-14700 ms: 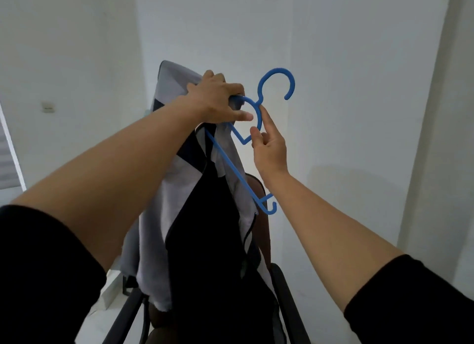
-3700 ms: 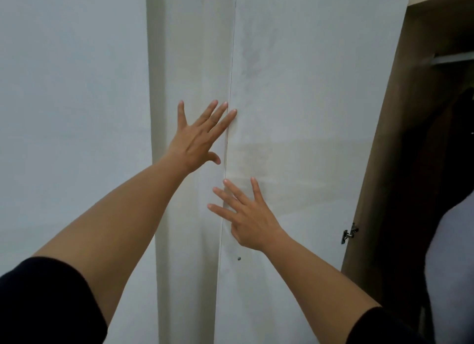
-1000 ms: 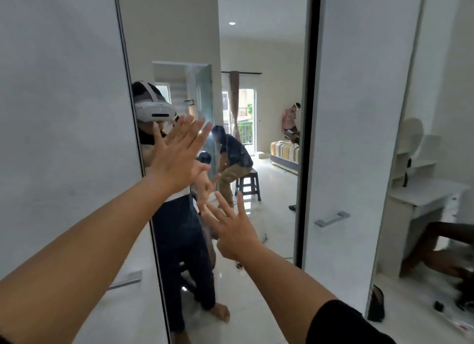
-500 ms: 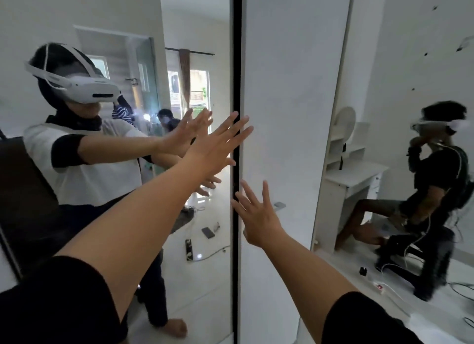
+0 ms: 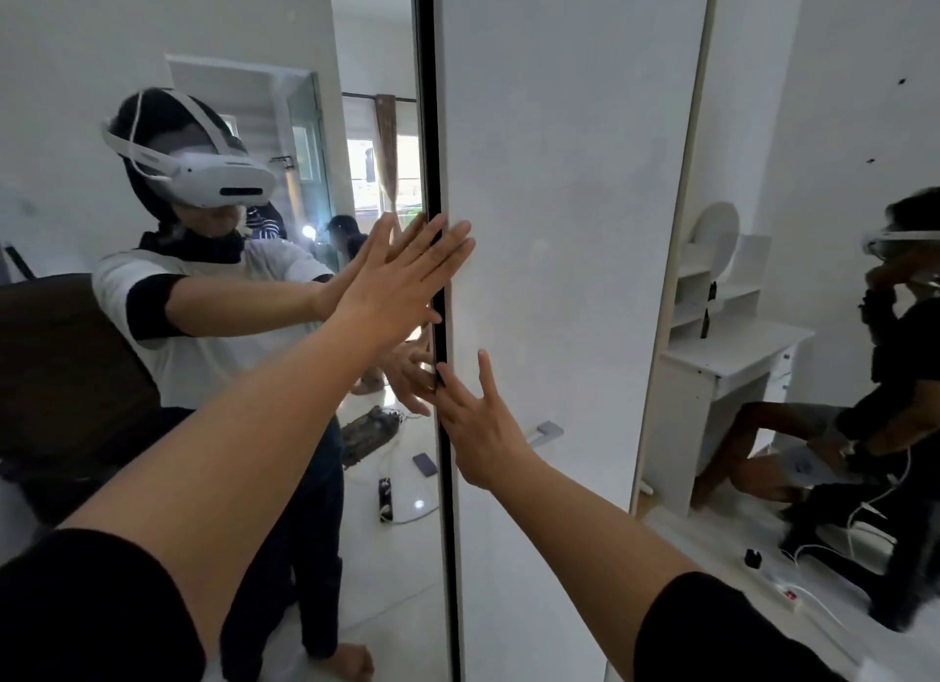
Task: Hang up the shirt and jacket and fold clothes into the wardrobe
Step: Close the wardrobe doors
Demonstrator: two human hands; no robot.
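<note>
I face the shut wardrobe: a mirrored door point(image 5: 325, 96) on the left and a white door point(image 5: 559, 172) on the right, with a black seam between them. My left hand point(image 5: 407, 279) lies flat with straight fingers across the seam at head height. My right hand point(image 5: 478, 422) presses flat and spread on the white door's left edge, lower down. Neither hand holds anything. No shirt, jacket or hanger is in view.
The mirrored door reflects a person in a white headset, and a phone and cables on the tiled floor. A metal handle point(image 5: 547, 431) sits on the white door. To the right stand a white desk point(image 5: 732, 361) and a seated person point(image 5: 864, 427), with cables on the floor.
The view has shifted slightly left and closer. My left hand has slid right onto the seam, and both palms now lie against the doors.
</note>
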